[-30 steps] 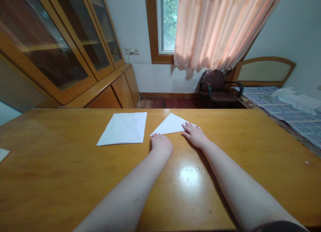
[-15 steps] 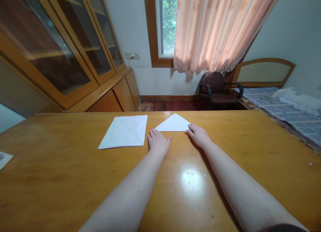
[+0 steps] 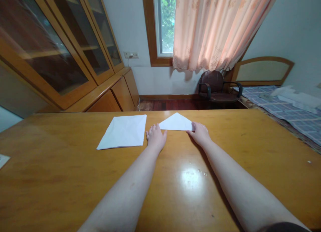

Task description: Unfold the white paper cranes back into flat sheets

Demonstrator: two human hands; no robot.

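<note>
A white sheet of paper folded into a triangle [image 3: 176,123] lies near the table's far edge, its point facing away from me. At its right corner, my right hand [image 3: 200,133] has fingers over the paper and the thumb by the near edge; the corner is hidden beneath them. My left hand [image 3: 155,137] rests palm down at the left corner, thumb spread to the side and fingertips by the paper's tip. Left of that hand lies a stack of square white paper [image 3: 122,131] with faint creases.
The wooden table [image 3: 75,185] fills the foreground. A white piece of paper [image 3: 3,160] shows at the left edge and a tiny white scrap [image 3: 309,162] at the right. Beyond stand a glass-door cabinet [image 3: 100,81], an armchair [image 3: 213,83] and a bed [image 3: 265,101].
The folded paper has shifted slightly right along with my right hand, whose fingers now cover more of its corner. My left hand has moved a little left and forward.
</note>
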